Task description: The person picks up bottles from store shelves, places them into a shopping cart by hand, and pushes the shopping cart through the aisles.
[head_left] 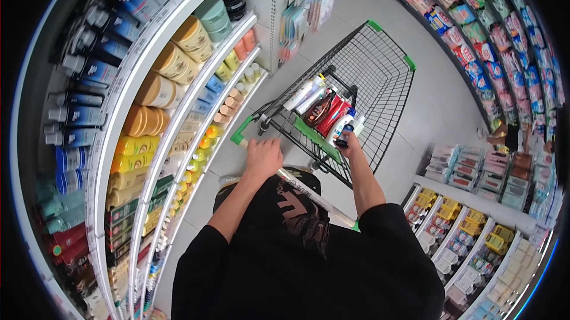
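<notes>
My left hand (265, 156) is wrapped round the cart's handlebar (314, 195) near its green left end. Over the near part of the wire cart (380, 91), my right hand (350, 144) grips a small dark item (344, 134), perhaps a bottle cap. Just beyond it is a white bottle (339, 126), partly hidden by the hand. Beside that, a red package (333, 114), a dark brown bottle (317, 111) and white tubes (304, 94) lie together at the cart's handle end, above a green panel (316, 140).
Curved shelves of jars and bottles (157, 91) rise close on the left. Packaged goods fill the shelves (469, 41) at the upper right, with more racks (463, 225) at the lower right. Hanging packets (303, 5) are at the top. Grey floor tiles (427, 112) surround the cart.
</notes>
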